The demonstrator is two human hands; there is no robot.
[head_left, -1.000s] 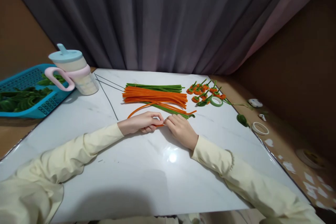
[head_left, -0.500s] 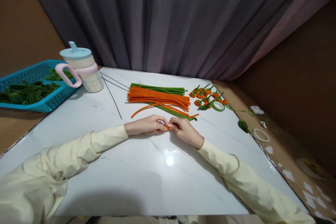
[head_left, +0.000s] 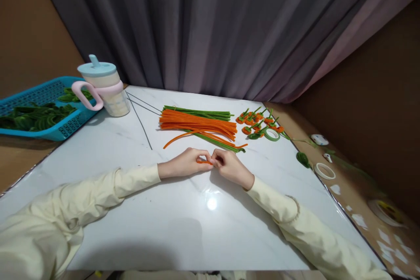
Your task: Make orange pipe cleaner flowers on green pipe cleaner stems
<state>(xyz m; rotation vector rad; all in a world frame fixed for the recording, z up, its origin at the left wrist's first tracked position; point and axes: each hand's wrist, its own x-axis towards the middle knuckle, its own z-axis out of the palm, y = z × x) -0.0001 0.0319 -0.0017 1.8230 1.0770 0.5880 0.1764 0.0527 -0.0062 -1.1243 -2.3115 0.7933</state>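
Note:
My left hand [head_left: 188, 162] is closed in a pinch on an orange pipe cleaner [head_left: 204, 162], of which a short stretch shows between thumb and fingers. My right hand [head_left: 231, 167] meets it fingertip to fingertip, pinching the same pipe cleaner's other end, mostly hidden by the fingers. Just beyond the hands lies a bundle of orange pipe cleaners [head_left: 197, 122], with green pipe cleaners [head_left: 200, 113] behind it. A few loose orange and green stems lie in front. Small orange pipe-cleaner pieces with green stems [head_left: 251, 118] are grouped at the right.
A blue basket [head_left: 62, 133] of green leaf shapes and a lidded cup [head_left: 114, 100] stand at the left. Thin dark wires [head_left: 141, 123] lie nearby. At the right are green tape [head_left: 272, 134], a white tape roll [head_left: 324, 171], an earbud case [head_left: 319, 140] and paper scraps.
My left hand has turned slightly and its thumb and fingers now form a rounder loop, showing more of the orange pipe cleaner. My right hand has barely moved.

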